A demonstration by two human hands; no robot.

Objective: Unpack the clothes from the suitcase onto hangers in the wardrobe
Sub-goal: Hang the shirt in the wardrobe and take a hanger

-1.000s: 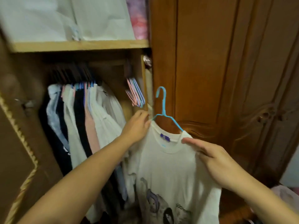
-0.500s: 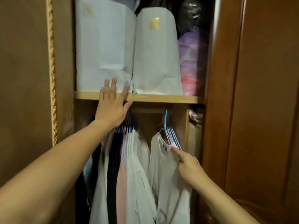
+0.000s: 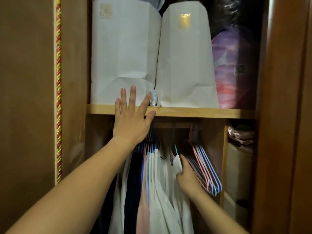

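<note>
Left arm extended upward; left hand (image 3: pixel 130 123) flat with fingers spread straight, laid across the shelf (image 3: pixel 194 112) front edge. Right arm extended below the shelf; right hand (image 3: pixel 186 175) fingers curled, pinching a white shirt (image 3: pixel 176 168).

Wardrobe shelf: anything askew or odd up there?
Yes. The right paper bag leans left against the left bag, and a small crumpled white scrap sits wedged between their bases on the shelf.
</note>
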